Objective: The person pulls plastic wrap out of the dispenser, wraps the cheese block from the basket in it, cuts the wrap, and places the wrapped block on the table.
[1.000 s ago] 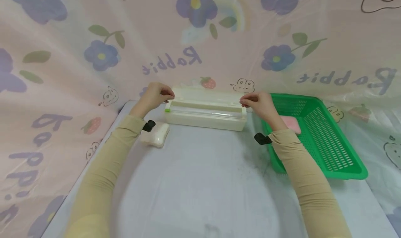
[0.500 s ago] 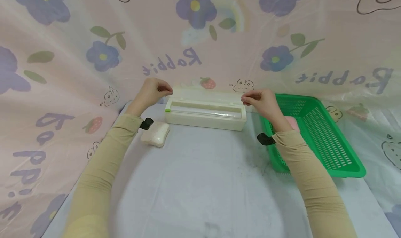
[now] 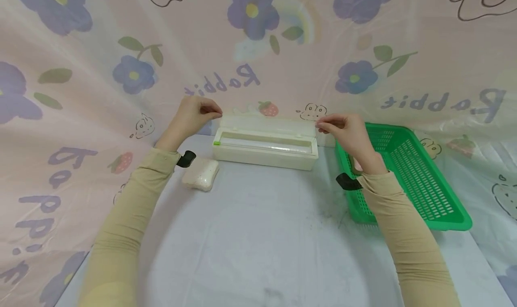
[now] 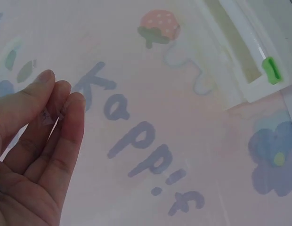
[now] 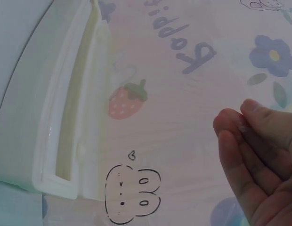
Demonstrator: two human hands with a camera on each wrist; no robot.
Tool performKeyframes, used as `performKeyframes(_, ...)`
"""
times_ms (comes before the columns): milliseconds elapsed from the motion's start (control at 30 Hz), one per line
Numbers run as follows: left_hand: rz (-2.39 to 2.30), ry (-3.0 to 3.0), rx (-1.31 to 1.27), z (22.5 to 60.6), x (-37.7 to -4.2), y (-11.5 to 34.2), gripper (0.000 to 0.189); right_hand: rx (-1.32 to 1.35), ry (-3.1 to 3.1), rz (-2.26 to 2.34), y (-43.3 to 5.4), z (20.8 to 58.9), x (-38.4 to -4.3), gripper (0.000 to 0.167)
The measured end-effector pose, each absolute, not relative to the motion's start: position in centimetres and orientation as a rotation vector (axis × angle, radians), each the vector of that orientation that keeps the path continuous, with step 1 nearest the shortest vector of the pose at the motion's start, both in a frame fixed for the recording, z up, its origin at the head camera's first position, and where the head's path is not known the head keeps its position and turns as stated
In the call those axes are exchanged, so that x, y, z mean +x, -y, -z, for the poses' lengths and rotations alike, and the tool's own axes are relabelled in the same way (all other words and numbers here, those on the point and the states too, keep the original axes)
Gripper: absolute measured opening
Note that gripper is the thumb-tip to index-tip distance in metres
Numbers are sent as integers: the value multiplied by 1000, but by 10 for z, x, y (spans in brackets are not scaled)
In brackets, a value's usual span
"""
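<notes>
A long white dispenser box (image 3: 264, 158) sits on the desk (image 3: 250, 226), lid (image 3: 267, 126) tipped back, green slider (image 3: 216, 143) at its left end, clear film (image 4: 48, 117) pinched in left hand (image 3: 194, 114) and right hand (image 3: 350, 131).

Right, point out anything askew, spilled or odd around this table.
The "Rabbit" lettering on the patterned backdrop reads backwards, as if the sheet faces the wrong way. Faint dark smudges on the white table cover beside the green basket could be stains. The white box shows no visible damage.
</notes>
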State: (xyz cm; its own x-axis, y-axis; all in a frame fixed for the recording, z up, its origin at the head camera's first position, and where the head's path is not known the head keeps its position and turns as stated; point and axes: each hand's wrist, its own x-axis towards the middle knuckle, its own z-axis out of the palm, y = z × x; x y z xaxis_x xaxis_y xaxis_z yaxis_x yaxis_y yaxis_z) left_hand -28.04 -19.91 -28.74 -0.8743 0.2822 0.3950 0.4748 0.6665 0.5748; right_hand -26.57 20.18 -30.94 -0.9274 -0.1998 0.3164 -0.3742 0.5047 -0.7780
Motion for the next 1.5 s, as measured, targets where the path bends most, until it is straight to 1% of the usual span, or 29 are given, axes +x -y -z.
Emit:
performKeyframes(467, 947, 2536, -674, 269, -260, 203, 6, 542, 2463, -1383, -201, 291, -247, 22)
performKeyframes(667, 946, 2524, -680, 260, -252, 205, 6, 563, 2398, -1391, -199, 282, -239, 17)
performKeyframes(900, 937, 2494, -714, 251, -240, 206, 5, 625, 2318, -1467, -196, 267, -221, 15)
performKeyframes(1133, 933, 2438, -763, 245, -227, 209, 4, 648, 2294, -1425, -202, 270, -219, 15)
performKeyframes(1333, 911, 2421, -789, 241, -215, 212, 6, 704, 2240, -1380, -201, 269, -207, 13)
performKeyframes(1500, 913, 2403, -869, 241, -201, 215, 8, 758, 2193, -1353, -203, 272, -193, 10)
